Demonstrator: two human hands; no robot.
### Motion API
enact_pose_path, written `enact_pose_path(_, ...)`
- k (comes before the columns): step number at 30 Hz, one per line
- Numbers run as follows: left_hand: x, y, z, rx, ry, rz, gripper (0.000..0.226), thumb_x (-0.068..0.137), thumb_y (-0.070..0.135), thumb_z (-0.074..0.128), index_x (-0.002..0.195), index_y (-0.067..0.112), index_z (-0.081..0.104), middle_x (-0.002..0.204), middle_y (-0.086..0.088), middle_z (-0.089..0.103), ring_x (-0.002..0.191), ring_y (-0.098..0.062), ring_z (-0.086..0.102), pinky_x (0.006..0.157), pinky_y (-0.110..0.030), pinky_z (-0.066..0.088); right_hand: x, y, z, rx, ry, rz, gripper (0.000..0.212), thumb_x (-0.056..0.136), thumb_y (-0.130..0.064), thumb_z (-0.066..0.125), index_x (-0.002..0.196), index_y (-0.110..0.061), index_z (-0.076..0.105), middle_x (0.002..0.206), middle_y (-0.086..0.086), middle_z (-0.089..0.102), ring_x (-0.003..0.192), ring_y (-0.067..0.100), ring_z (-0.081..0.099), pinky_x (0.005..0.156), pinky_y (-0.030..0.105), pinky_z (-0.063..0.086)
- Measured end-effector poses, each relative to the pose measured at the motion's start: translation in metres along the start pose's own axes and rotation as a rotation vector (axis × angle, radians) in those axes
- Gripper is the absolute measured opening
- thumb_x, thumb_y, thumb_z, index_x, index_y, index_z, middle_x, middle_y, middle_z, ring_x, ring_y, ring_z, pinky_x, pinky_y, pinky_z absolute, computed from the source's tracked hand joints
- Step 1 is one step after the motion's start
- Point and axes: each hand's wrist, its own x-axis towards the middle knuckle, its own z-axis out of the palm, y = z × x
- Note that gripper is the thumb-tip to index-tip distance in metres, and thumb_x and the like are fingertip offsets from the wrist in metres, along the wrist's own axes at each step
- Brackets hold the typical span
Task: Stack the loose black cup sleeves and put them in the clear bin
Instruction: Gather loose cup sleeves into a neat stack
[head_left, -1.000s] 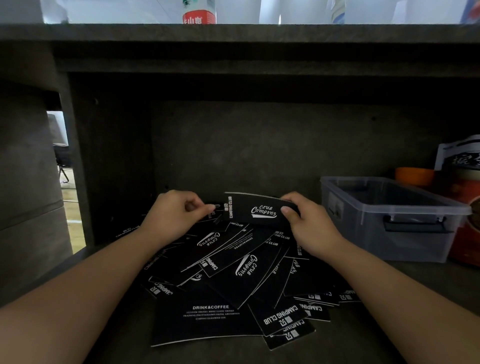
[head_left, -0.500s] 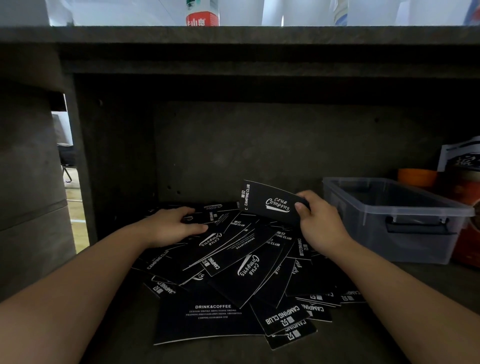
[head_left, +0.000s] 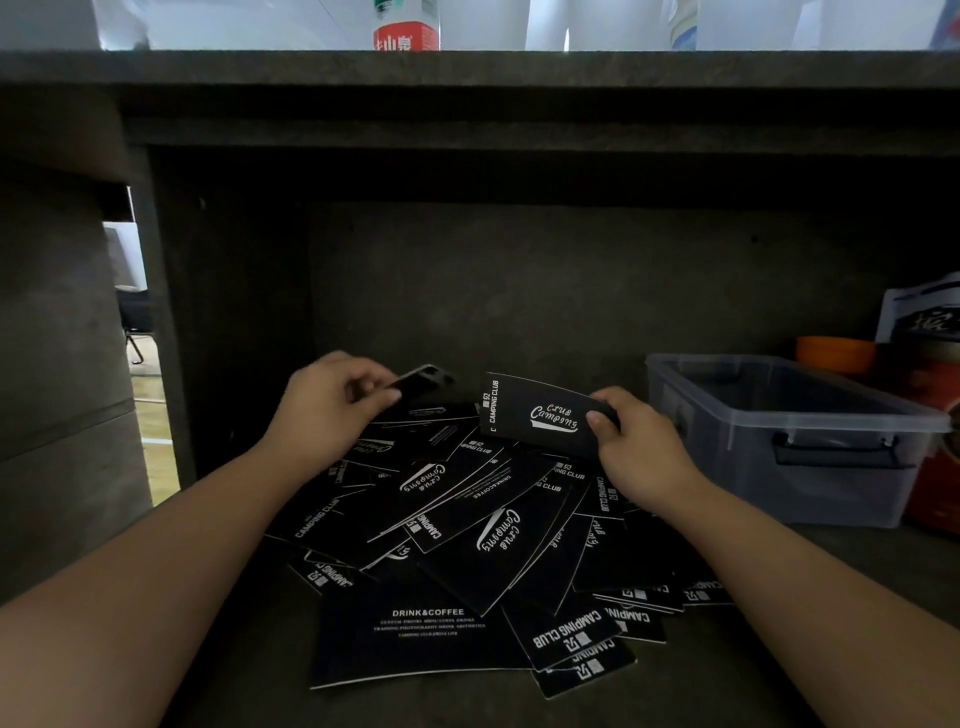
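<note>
Your right hand (head_left: 636, 447) is pinching 1 sleeve (head_left: 540, 413) by its right end, thumb on the printed face, and is holding it raised above the pile (head_left: 467, 530) with the "Camping Club" logo facing you. Your left hand (head_left: 332, 402) is gripping a second sleeve (head_left: 423, 379) at the pile's far left, fingers curled round its near end; that sleeve is tilting up off the heap (its far end is blurred). The 2 held sleeves are sitting apart, not yet stacked together.

The pile is lying scattered on the dark shelf (head_left: 249, 649) between your forearms, sleeves overlapping at all angles, some face up, some showing the "DRINK&COFFEE" side.

The bin (head_left: 779, 441) is standing to the right of the pile, just beyond your right hand, lid off; no sleeve is showing inside it. An orange cup (head_left: 834, 354) is sitting behind the bin, and a red package (head_left: 935, 488) is standing against its right side.
</note>
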Motion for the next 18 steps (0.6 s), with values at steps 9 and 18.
enact_pose_path(9,-0.001,0.013,0.002,-0.616,0.196,-0.357,0.012,0.094,0.021,0.062,0.084,0.022,0.065,0.076,0.004,0.058,0.063,-0.003,0.052,0.062,-0.018,0.045,0.000,0.001,0.000,0.005,-0.006,-0.003,0.017,0.100,-0.018,0.045,0.111,-0.017,0.058,0.102,0.004,0.064,0.087,0.013,0.056,0.062,0.018,0.039)
enact_pose_path(18,-0.004,0.015,0.007,-0.745,-0.045,-0.535,0.007,0.089,0.019,0.068,0.095,0.016,0.069,0.083,0.001,0.074,0.063,-0.002,0.059,0.060,-0.015,0.047,0.001,0.001,0.001,0.015,0.010,-0.012,0.016,0.100,-0.018,0.046,0.110,-0.018,0.058,0.097,0.000,0.061,0.077,0.002,0.051,0.059,0.010,0.036)
